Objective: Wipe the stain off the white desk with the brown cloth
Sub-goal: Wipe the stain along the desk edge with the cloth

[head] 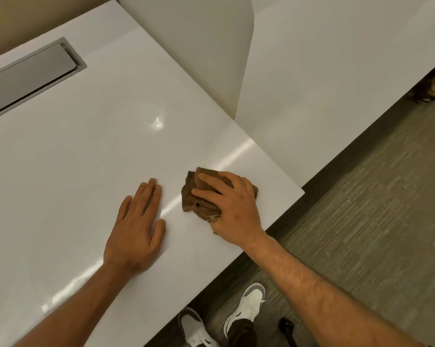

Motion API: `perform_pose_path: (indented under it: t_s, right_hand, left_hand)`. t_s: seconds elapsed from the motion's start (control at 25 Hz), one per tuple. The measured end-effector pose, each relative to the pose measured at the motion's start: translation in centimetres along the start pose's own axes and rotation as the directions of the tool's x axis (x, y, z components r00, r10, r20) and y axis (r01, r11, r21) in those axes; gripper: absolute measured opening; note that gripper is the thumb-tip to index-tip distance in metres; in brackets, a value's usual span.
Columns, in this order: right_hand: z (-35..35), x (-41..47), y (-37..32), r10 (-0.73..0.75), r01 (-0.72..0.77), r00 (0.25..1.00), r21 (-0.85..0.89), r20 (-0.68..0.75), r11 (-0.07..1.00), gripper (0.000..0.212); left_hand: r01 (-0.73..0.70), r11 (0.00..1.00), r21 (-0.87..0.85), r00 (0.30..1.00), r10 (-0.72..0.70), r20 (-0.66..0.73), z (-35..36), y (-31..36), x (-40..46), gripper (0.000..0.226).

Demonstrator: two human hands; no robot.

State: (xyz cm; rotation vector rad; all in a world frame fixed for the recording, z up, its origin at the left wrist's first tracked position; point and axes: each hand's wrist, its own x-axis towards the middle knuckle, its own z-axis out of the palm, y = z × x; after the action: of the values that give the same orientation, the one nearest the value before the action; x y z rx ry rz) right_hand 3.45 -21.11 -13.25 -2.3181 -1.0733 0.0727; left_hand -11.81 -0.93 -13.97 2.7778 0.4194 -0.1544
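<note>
The white desk point(73, 159) fills the left and centre of the frame. The left hand point(136, 229) lies flat at lower centre, fingers spread open. Right of it, the right hand point(232, 206) presses the bunched brown cloth point(199, 199), fingers curled over it. Above centre sits a small glistening patch point(157, 122), possibly the stain.

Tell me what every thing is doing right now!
Brown cloth: bunched up, pressed flat on the desk under the right hand.
Right hand: fingers spread over the cloth.
Left hand: open, palm flat on the desk, holding nothing.
Wet stain: shiny, not wiped yet, away from the cloth.
White desk: glossy.
Grey cable hatch: lid shut.
</note>
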Motion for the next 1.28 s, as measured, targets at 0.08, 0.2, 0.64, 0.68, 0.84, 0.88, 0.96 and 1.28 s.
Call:
perform_pose_path:
  t_s: [0.08, 0.2, 0.64, 0.68, 0.84, 0.88, 0.96, 1.28]
  right_hand:
    - [0.1, -1.6, -1.1, 0.021, -0.021, 1.0, 0.061, -0.007, 0.998, 0.04]
    - [0.5, -4.3, -2.6, 0.008, -0.007, 1.0, 0.107, -0.003, 0.994, 0.037]
    - [-2.6, -7.5, -7.1, 0.301, -0.413, 0.911, 0.617, 0.282, 0.67, 0.041]
    - [-4.3, -5.8, -6.4, 0.335, -0.447, 0.893, 0.671, 0.3, 0.592, 0.046]
    - [-10.1, 5.4, -2.4, 0.091, -0.125, 0.991, 0.481, 0.094, 0.868, 0.061]
    - [-10.5, 8.4, -1.5, 0.011, -0.055, 0.993, 0.384, 0.115, 0.922, 0.062]
    - [-9.4, 13.2, 0.3, -0.043, -0.012, 0.964, 0.203, 0.262, 0.979, 0.064]
    - [0.0, 15.0, 1.8, 0.088, 0.03, 0.954, -0.384, 0.285, 0.923, 0.072]
  left_hand:
    - [0.0, 1.0, -0.003, 1.0, 0.0, -0.001, 0.1, 0.0, 0.0, 0.07]
    - [-0.006, 1.0, 0.004, 1.0, 0.006, 0.005, 0.3, -0.3, -0.1, 0.07]
    - [-0.025, 1.0, 0.014, 1.0, 0.025, 0.013, 0.3, -0.4, 0.0, 0.071]
    - [-0.027, 0.999, 0.019, 1.0, 0.027, 0.013, 0.3, -0.4, 0.0, 0.071]
    - [-0.019, 1.0, 0.013, 1.0, 0.019, 0.01, 0.3, -0.4, 0.1, 0.071]
    - [-0.02, 1.0, 0.014, 1.0, 0.02, 0.012, 0.3, -0.4, 0.1, 0.07]
    - [-0.025, 1.0, 0.019, 1.0, 0.024, 0.012, 0.2, -0.4, 0.1, 0.07]
    - [-0.019, 1.0, -0.016, 0.999, 0.019, 0.027, 0.0, -0.2, 0.2, 0.071]
